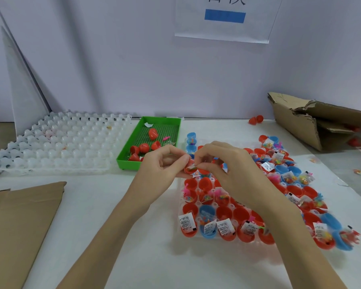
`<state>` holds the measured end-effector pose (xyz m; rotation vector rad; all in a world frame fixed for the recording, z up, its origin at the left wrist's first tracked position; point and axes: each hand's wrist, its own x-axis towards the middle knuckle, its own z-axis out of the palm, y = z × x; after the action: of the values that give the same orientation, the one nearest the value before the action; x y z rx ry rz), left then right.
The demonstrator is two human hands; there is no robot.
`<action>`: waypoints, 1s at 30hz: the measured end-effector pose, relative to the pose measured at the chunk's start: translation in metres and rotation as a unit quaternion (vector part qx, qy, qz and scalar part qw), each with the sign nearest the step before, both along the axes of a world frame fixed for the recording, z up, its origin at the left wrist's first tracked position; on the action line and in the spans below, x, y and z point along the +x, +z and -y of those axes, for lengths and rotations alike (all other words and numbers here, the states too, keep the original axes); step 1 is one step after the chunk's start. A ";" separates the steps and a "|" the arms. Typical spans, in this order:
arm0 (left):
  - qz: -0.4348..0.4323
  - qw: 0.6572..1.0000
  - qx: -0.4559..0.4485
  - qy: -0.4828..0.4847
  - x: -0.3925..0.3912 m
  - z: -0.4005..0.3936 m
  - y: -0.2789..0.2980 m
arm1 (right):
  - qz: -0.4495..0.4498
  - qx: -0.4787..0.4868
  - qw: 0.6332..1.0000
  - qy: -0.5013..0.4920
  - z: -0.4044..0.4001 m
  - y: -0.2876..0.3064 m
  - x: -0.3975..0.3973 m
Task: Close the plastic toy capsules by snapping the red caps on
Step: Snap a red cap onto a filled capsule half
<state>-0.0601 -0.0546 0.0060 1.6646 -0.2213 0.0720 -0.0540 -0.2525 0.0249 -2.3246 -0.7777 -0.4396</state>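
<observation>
Left hand (pixel 163 163) grips one red capsule (pixel 189 169); right hand (pixel 223 163) pinches its packet. Tray (pixel 180 207) capsules remain uncapped; most work remains.

Lighting: you are working under bright, even, diffuse light; the source itself is not showing in the frame. Shadows: your forearms are casting only soft, faint shadows on the white table (pixel 133 236). Glare: the clear tray (pixel 56 140) is catching pale highlights, and the small packets (pixel 223 227) are glinting slightly. Blur: the capsules (pixel 325 230) toward the right edge are smearing, and the print on the wall sheet (pixel 225 17) is reading soft. Distortion: the wide lens is bending the table edge and stretching your arms near the bottom corners.
</observation>
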 end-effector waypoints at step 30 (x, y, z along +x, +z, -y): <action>0.015 1.000 0.024 0.007 0.001 0.004 -0.005 | -0.019 -0.037 0.998 -0.036 -0.004 -0.004 -0.005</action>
<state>-0.0592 -0.0586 0.0009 1.7137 -0.2345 0.1026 -0.0591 -0.2484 0.0207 -2.4289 -0.7045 -0.4043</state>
